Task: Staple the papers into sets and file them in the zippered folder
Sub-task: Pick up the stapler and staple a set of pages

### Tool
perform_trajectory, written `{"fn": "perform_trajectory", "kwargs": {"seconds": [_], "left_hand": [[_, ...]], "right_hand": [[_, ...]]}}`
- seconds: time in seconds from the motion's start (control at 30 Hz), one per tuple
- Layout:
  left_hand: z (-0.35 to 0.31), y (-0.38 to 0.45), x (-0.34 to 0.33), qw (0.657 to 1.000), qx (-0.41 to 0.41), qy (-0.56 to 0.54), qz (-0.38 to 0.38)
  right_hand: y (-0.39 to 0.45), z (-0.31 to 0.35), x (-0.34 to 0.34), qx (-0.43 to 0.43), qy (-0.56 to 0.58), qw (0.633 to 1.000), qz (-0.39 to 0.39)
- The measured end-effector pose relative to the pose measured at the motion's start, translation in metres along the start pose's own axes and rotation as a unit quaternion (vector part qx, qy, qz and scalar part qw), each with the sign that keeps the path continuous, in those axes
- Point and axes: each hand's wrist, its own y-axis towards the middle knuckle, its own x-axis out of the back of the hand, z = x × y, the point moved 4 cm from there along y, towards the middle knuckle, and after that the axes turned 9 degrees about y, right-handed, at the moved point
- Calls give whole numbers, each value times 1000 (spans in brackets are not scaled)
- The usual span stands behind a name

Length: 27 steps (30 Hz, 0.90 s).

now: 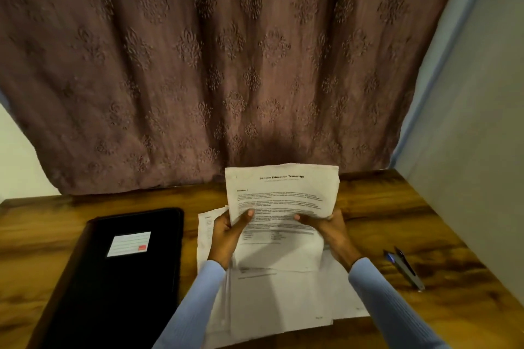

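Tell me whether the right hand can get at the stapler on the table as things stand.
Probably yes, once freed. The right hand grips the held white printed sheets together with the left hand. The dark stapler with a blue end lies apart on the wooden table, with bare wood between.

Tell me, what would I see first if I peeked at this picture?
First you'd see the printed paper held up in the middle, with the left hand and right hand gripping its lower edge above a pile of papers on the wooden table. Behind it hangs a big brown patterned curtain. A black folder lies to the left, and a blue stapler to the right.
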Motion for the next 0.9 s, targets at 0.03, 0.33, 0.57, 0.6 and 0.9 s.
{"fn": "perform_trajectory", "kwargs": {"seconds": [0.03,0.33,0.57,0.6,0.9], "left_hand": [[0,1,-1,1000,-2,22,5],[-11,24,-39,995,-59,72,33],[24,27,-92,990,-6,102,98],[28,28,-100,988,-3,109,105],[67,44,-182,982,89,128,110]], "right_hand": [[0,-2,0,2,-5,1000,-2],[10,21,25,-47,17,998,-41],[-32,-18,158,-62,-335,910,-238],[-38,-26,177,-84,-405,880,-234],[-34,-59,249,-164,-547,801,-178]]}}
